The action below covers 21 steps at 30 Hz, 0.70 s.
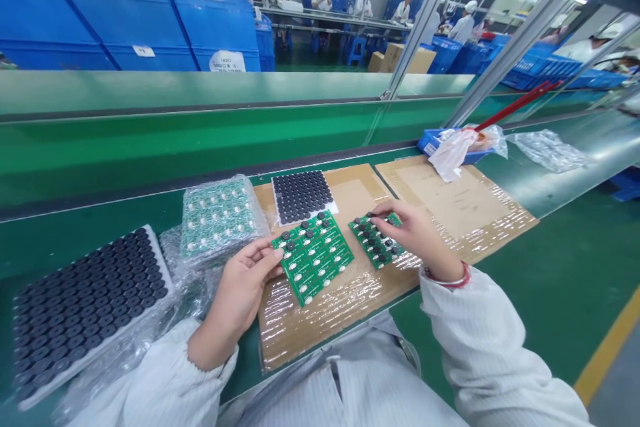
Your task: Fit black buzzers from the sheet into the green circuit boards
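My left hand [253, 273] is closed on the left edge of a green circuit board panel [315, 267], thumb on top. The panel is tilted above the cardboard. Several black round parts sit along its far side, and white oval components show on the rest. To its right, a second green circuit board panel [367, 243] lies on the cardboard, dotted with many black round parts. Over its far edge, my right hand [407, 227] pinches a black round part [371, 215] between thumb and fingertips. Behind the panels is a white sheet [336, 208] bearing rows of black round parts.
Plastic-covered cardboard [295, 340] lies under the panels. At left are bubble-wrapped boards [217, 217] and a large tray of black round parts [90, 307]. A blue bin [429, 141] stands back right, near a metal post [425, 20]. Several people work farther off.
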Available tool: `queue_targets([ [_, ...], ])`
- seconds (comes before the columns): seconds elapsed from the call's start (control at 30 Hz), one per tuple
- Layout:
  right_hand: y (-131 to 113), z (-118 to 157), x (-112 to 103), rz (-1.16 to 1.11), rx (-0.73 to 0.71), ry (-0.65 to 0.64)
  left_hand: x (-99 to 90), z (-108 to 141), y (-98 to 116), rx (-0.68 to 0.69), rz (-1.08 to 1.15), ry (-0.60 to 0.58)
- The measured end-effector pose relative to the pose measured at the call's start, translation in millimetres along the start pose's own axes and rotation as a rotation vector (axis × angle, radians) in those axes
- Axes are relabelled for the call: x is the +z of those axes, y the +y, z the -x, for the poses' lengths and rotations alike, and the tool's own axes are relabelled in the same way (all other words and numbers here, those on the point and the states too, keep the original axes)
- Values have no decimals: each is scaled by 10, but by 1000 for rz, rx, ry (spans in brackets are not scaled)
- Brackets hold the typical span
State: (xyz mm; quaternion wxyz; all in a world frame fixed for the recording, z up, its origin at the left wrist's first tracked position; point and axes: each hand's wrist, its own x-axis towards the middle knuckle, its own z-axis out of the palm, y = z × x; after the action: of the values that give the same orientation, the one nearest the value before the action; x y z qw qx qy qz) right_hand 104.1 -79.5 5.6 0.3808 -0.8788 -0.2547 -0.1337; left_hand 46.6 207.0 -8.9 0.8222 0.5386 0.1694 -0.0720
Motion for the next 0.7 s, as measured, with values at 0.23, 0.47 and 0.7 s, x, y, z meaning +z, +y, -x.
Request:
queue_targets([
  [0.23, 46, 505, -163, -109, 127, 341, 13, 5, -29, -102, -103, -2],
  [0.47, -10, 765, -72, -125, 174, 516, 0, -11, -43, -135, -212, 1],
  [0.7, -1, 775, 48, -178, 153, 606, 7, -8, -10, -169, -266, -32],
])
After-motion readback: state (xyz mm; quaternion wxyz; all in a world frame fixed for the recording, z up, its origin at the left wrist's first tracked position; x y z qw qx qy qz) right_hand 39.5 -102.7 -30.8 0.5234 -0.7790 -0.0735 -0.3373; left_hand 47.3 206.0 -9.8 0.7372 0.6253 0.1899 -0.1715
